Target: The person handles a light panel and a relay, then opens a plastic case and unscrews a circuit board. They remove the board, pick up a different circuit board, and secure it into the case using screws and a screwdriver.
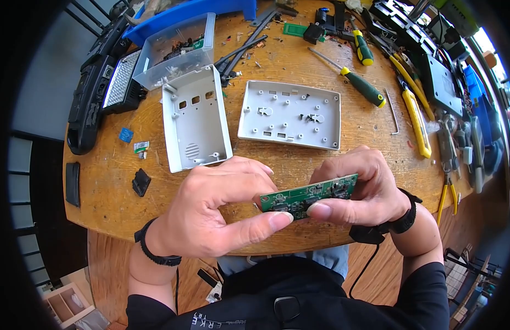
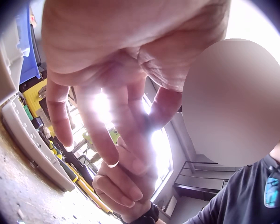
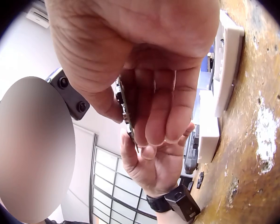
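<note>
A green circuit board with small soldered parts is held up over the near edge of the table, tilted toward the head camera. My left hand pinches its left end, thumb in front and fingers behind. On the other end, my right hand grips the board between thumb and curled fingers. The right wrist view shows the board edge-on between the right thumb and fingers, with the left hand at its far end. In the left wrist view the board is hidden behind the fingers.
Two pale plastic case halves, a left one and a right one, lie open beyond the hands. A clear bin of parts stands behind. Screwdrivers, a yellow cutter and pliers lie rightward; small scraps dot the wooden table.
</note>
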A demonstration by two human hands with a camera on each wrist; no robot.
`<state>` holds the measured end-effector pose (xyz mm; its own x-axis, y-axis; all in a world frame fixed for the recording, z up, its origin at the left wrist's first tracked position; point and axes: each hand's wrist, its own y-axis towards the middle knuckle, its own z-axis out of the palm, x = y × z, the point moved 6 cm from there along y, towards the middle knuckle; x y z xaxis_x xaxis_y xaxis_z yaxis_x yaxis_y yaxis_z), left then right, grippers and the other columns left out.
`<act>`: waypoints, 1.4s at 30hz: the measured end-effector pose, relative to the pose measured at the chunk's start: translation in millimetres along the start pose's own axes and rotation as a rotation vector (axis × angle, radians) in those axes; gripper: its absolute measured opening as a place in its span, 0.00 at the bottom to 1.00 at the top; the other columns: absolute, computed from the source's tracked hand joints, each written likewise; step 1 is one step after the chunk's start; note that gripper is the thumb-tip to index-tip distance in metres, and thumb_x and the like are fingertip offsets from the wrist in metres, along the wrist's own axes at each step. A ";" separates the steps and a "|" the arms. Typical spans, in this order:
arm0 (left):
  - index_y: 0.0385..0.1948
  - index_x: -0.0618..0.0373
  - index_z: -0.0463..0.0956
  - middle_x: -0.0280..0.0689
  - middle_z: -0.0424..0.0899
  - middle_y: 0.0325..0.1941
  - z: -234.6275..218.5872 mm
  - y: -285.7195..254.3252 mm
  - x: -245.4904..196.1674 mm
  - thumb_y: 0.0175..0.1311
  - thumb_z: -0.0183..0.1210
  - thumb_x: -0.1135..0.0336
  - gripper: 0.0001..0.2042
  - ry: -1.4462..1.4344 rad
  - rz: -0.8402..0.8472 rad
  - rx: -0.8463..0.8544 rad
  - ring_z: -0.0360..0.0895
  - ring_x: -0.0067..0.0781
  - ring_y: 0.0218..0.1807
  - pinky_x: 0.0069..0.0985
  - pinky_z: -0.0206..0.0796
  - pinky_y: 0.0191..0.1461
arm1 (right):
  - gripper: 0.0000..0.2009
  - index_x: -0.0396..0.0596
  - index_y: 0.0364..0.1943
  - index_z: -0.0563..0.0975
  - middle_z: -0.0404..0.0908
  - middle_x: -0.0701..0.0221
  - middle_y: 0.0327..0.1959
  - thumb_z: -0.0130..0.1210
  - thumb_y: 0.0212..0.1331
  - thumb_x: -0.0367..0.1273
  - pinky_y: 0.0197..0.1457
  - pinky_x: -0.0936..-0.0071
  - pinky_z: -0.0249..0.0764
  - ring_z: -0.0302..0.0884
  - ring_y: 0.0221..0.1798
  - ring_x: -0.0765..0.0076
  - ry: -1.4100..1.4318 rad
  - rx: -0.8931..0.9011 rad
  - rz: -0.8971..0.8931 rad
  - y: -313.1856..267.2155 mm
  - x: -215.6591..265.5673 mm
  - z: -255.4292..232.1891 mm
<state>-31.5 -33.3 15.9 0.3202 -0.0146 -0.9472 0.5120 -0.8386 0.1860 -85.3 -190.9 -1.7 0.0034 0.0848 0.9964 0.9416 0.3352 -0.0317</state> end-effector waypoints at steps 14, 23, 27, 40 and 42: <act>0.27 0.62 0.81 0.37 0.83 0.27 -6.2 -1.3 -2.5 0.53 0.66 0.71 0.05 -0.077 -0.030 -0.064 0.80 0.34 0.35 0.30 0.70 0.49 | 0.08 0.41 0.30 0.82 0.76 0.72 0.18 0.58 0.58 0.31 0.28 0.79 0.64 0.71 0.22 0.79 0.172 -0.014 -0.025 -5.2 -0.6 -5.0; 0.29 0.62 0.82 0.38 0.83 0.26 -4.9 -2.2 1.6 0.54 0.67 0.70 0.06 -0.103 -0.056 -0.074 0.80 0.36 0.37 0.30 0.70 0.50 | 0.08 0.41 0.28 0.82 0.75 0.74 0.18 0.61 0.57 0.32 0.28 0.79 0.64 0.70 0.22 0.80 0.159 -0.039 -0.059 -3.7 -3.2 -5.5; 0.30 0.63 0.82 0.38 0.83 0.27 -1.2 -0.8 0.1 0.52 0.69 0.70 0.08 -0.041 0.003 -0.026 0.79 0.35 0.36 0.32 0.69 0.52 | 0.09 0.36 0.23 0.78 0.78 0.64 0.20 0.64 0.51 0.29 0.25 0.77 0.64 0.73 0.21 0.73 0.078 0.026 -0.096 1.2 1.1 0.0; 0.29 0.64 0.82 0.39 0.82 0.27 -0.5 1.1 -2.9 0.52 0.68 0.71 0.07 0.014 0.057 -0.002 0.79 0.35 0.33 0.34 0.69 0.53 | 0.10 0.41 0.27 0.80 0.79 0.70 0.21 0.63 0.56 0.34 0.30 0.77 0.68 0.74 0.25 0.76 0.022 0.067 -0.018 0.0 1.7 1.9; 0.29 0.64 0.82 0.39 0.82 0.27 -2.1 0.6 -2.3 0.52 0.67 0.72 0.06 0.002 0.062 -0.019 0.79 0.34 0.33 0.34 0.69 0.53 | 0.09 0.41 0.29 0.81 0.80 0.69 0.23 0.60 0.57 0.34 0.32 0.77 0.69 0.75 0.27 0.75 0.093 0.039 0.014 -1.1 0.1 0.8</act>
<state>-30.2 -32.7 18.7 0.3532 -0.0650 -0.9333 0.5062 -0.8257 0.2490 -86.5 -190.6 -1.6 0.0489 0.0028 0.9988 0.9275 0.3710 -0.0464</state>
